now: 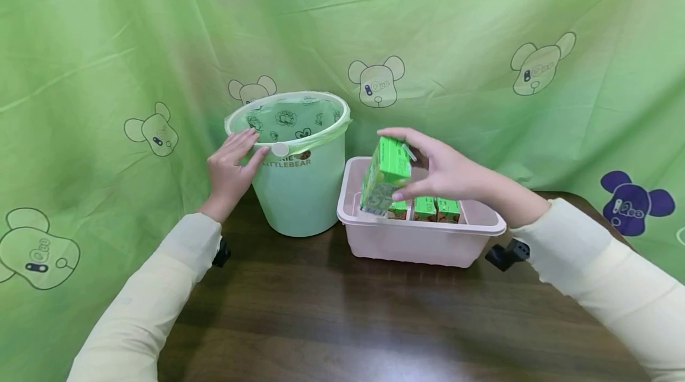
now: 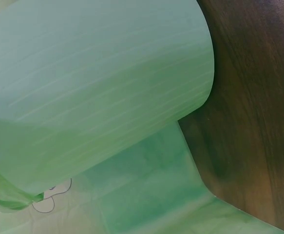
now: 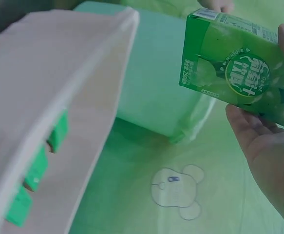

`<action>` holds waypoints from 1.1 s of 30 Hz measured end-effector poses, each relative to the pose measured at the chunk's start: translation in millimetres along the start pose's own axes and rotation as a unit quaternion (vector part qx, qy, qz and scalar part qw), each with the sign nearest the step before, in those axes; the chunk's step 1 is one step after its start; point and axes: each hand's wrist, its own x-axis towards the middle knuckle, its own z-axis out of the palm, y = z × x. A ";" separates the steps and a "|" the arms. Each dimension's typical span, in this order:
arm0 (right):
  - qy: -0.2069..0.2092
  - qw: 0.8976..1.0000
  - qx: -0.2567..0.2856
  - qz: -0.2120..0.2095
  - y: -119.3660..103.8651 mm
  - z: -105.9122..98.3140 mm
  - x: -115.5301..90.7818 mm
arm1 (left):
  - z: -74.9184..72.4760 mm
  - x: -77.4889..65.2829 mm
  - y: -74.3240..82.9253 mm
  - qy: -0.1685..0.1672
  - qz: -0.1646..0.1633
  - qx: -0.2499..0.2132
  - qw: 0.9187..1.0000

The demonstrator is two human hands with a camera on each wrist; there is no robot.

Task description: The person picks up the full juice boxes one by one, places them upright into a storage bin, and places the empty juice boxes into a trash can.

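Observation:
My right hand (image 1: 441, 168) grips a green juice box (image 1: 393, 159) between thumb and fingers, tilted above the left part of a pale pink bin (image 1: 412, 245). A straw is fixed to the box's side. Printed characters in a round emblem show on its broad face in the right wrist view. On the near left rim of a mint-green bucket (image 1: 302, 203) rests my left hand (image 1: 230, 168), fingers extended across the rim and thumb near the round tab. A thin green liner bag (image 1: 286, 120) with dark drawings lines the bucket. The left wrist view shows mostly the bucket's wall.
Several more green-topped juice boxes (image 1: 424, 208) stand in the pink bin, close to its front wall. Bucket and bin stand side by side on a dark wooden table (image 1: 332, 310). A green curtain (image 1: 455, 25) with bear-head prints hangs behind and at both sides.

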 end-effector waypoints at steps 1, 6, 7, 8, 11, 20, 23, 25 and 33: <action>0.005 1.000 -0.004 -0.002 -1.8 -2.6 4.4 | 0.3 0.1 0.2 0.002 0.000 0.000 1.000; 0.031 0.999 -0.005 -0.014 -12.3 -13.6 27.3 | 0.4 -0.1 0.7 0.008 -0.004 0.000 1.000; 0.036 0.999 -0.002 -0.017 -14.5 -15.5 32.0 | 0.3 -0.4 0.7 0.009 -0.004 0.000 1.000; 0.041 0.999 0.000 -0.022 -16.2 -17.4 36.6 | 0.0 -0.3 0.8 0.008 -0.004 0.000 1.000; 0.056 0.998 0.009 -0.030 -21.7 -21.5 49.9 | -0.1 -0.1 0.8 0.009 -0.001 0.000 1.000; 0.103 0.993 0.045 -0.043 -34.8 -26.7 90.2 | -1.2 -0.3 1.5 0.005 0.001 0.005 1.000; 0.119 0.991 0.055 -0.040 -37.4 -27.4 101.9 | -1.0 -0.3 1.5 0.003 0.000 0.007 1.000; 0.127 0.990 0.053 -0.035 -38.3 -27.8 109.3 | -0.3 -0.1 1.4 0.000 -0.001 0.011 1.000; 0.143 0.988 0.053 -0.023 -31.5 -24.4 134.5 | 4.0 -0.5 2.9 0.001 -0.002 0.005 1.000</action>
